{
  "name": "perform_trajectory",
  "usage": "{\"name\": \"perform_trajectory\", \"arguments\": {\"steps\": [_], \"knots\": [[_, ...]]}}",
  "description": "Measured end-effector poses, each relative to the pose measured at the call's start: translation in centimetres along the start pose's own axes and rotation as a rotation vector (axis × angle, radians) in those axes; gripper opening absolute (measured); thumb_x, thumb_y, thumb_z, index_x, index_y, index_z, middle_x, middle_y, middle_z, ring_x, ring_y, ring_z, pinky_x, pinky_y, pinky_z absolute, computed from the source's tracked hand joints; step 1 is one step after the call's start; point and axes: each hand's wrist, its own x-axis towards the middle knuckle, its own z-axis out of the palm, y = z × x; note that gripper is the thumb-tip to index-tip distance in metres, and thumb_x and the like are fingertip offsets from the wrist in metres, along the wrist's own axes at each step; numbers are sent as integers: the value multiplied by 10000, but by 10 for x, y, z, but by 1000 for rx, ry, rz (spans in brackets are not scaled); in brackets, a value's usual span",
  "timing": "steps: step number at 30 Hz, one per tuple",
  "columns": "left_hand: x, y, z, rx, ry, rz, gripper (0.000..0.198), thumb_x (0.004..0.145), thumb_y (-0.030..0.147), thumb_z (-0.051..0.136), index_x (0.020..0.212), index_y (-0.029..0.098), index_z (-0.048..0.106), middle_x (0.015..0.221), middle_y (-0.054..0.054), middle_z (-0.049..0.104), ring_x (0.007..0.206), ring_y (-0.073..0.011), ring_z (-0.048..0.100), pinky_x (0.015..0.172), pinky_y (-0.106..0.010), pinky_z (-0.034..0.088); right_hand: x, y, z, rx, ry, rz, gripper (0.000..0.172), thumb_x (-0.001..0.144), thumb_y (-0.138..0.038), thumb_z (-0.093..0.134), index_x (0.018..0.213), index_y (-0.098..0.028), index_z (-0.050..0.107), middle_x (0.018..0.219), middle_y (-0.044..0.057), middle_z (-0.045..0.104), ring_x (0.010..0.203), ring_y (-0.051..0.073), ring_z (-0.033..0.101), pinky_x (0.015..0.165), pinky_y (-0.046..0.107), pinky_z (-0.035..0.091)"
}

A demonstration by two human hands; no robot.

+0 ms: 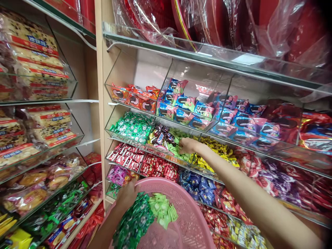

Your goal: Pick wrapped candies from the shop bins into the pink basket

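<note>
My left hand (128, 194) is closed on the rim of a round pink plastic basket (190, 207), which is tilted toward me. Inside it, dark green wrapped candies (135, 221) lie in a pile at the left, with light green wrapped candies (163, 209) beside them. My right hand (188, 145) reaches into a clear shelf bin, its fingers curled down among more light green candies. How many it grips is hidden. Snickers bars (161, 137) share that bin, just left of the hand. The bin of dark green candies (132, 127) is farther left, and yellow-wrapped candies (218, 152) lie to the right.
Glass shelf edges (197, 53) run above and below my right arm. Blue cookie packs (185, 102) fill the bins overhead. At the left, packaged puffed-rice bars (38, 62) stand on a side shelf past a wooden post (101, 86). Blue candies (198, 185) sit behind the basket.
</note>
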Motion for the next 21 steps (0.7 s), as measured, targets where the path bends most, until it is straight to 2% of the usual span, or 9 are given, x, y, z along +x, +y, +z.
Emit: {"name": "perform_trajectory", "arguments": {"steps": [6, 12, 15, 21], "knots": [[-1, -3, 3, 22, -6, -9, 351, 909, 323, 310, 1141, 165, 522, 1018, -116, 668, 971, -274, 619, 786, -352, 444, 4, 11, -4, 26, 19, -79, 186, 691, -249, 620, 819, -124, 672, 799, 67, 648, 708, 156, 560, 542, 228, 350], [-2, -2, 1, 60, -14, -27, 338, 910, 327, 305, 1101, 167, 534, 1005, -119, 668, 962, -280, 622, 784, -354, 443, 9, 21, -5, 265, 62, -274, 203, 670, -352, 620, 646, -154, 581, 577, -46, 469, 585, 103, 404, 517, 225, 290], [-1, -2, 0, 61, -8, -22, 337, 912, 326, 302, 1103, 169, 530, 1021, -118, 664, 978, -279, 617, 793, -355, 441, 15, 21, 2, 272, 44, -305, 228, 638, -362, 645, 611, -159, 543, 569, -55, 427, 585, 100, 373, 526, 225, 285], [-2, -3, -1, 67, -15, -24, 328, 912, 327, 294, 1097, 174, 517, 1007, -109, 670, 963, -271, 624, 782, -346, 443, 14, 18, 7, 255, 31, -269, 234, 648, -374, 661, 670, -157, 576, 609, -39, 480, 587, 102, 376, 525, 222, 285]]}}
